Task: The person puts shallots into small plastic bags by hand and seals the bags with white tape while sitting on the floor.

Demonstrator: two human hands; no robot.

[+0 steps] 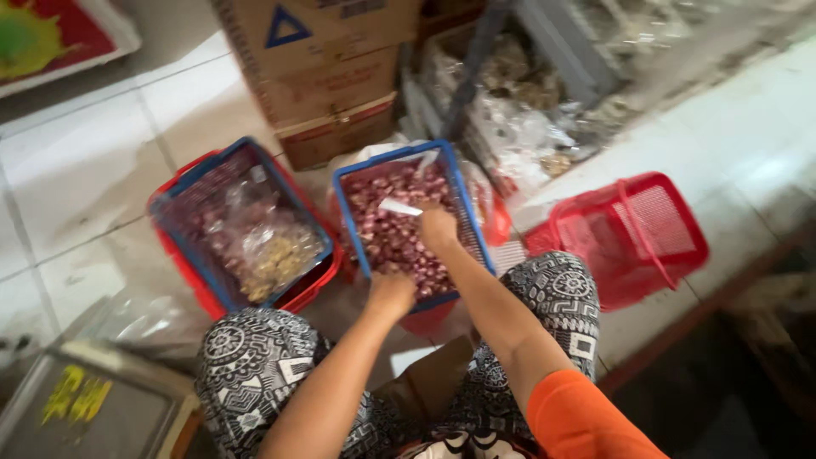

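A blue basket (353, 217) sits on the tiled floor, right of a second, red-rimmed basket (183, 255). It is heaped with small reddish shallots (395, 238). A white scoop (398, 206) lies on them.

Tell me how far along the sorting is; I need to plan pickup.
Done: little shows as finished. The left basket holds plastic bags over some shallots. In hand: the right hand reaches into the middle basket, the left hand at its rim. Left: that basket remains full; the red basket lies tipped, apparently empty.

Pale tiled floor (85, 170), lit by daylight. Stacked brown cardboard boxes (319, 76) at top centre, clear bags of dried goods (518, 127) just beside. Overturned red basket (629, 234) at right. Grey scale platform (85, 408) at lower left.
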